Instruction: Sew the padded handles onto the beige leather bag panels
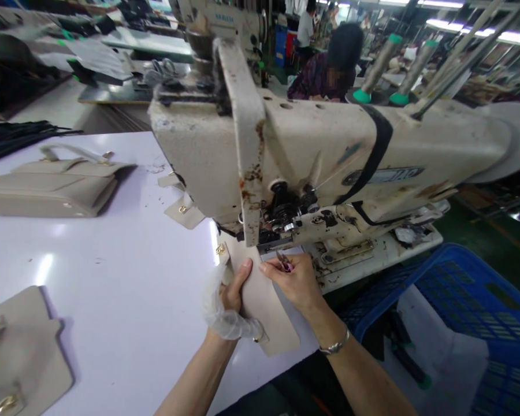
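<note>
Head view: the beige panel (271, 312) lies on the white table (134, 277), its far end beneath the sewing machine (199, 150). The left hand (231, 296) rests its thumb on the panel's left edge; its fingers are hidden, so I cannot tell its grip. A plastic-wrapped handle (211, 303) curves around it. The right hand (301, 282) is closed around small snips (283, 262) near the panel's right edge.

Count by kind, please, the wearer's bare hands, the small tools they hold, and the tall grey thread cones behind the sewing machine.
Bare hands, left and right: 2
Small metal tool, partly pink: 1
Tall grey thread cones: 2
Total: 5
</note>
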`<state>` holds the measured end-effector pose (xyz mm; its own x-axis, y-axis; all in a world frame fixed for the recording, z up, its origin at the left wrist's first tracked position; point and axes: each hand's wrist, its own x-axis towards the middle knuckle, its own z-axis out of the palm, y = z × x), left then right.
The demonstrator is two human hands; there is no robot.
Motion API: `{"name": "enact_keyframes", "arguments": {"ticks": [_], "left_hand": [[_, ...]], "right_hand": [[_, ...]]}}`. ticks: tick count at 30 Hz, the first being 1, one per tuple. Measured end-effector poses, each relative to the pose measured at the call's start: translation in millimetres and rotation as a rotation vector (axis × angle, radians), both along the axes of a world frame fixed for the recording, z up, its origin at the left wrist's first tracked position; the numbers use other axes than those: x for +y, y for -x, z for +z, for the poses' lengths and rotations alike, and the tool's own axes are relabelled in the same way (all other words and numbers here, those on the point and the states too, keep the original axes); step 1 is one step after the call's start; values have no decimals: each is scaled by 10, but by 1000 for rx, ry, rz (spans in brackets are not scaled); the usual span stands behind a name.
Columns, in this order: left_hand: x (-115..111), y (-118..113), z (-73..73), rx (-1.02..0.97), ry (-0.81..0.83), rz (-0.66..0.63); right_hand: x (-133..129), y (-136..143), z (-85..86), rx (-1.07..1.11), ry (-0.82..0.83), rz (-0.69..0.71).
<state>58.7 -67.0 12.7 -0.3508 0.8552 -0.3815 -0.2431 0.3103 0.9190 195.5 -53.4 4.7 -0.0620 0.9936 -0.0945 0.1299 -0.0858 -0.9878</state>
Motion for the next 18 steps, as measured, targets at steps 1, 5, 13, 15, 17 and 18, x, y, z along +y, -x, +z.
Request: {"name": "enact_keyframes", "arguments": {"ticks": [1, 5, 13, 15, 17, 18], "left_hand": [[10, -1, 0, 26, -7, 7], [53, 13, -69, 7, -42, -22], [181, 30, -100, -108, -72, 14], [208, 39, -120, -124, -44, 13], [235, 55, -159, -127, -12, 9], [249, 64, -179, -128, -9, 9]], "right_hand": [[9, 10, 5, 0, 3, -2], [59, 43, -5, -42, -4, -27], [157, 93, -6, -96, -36, -42], [181, 109, 3, -92, -27, -52], [208, 126, 4, -91, -26, -67], [221, 134, 2, -95, -35, -76]]}}
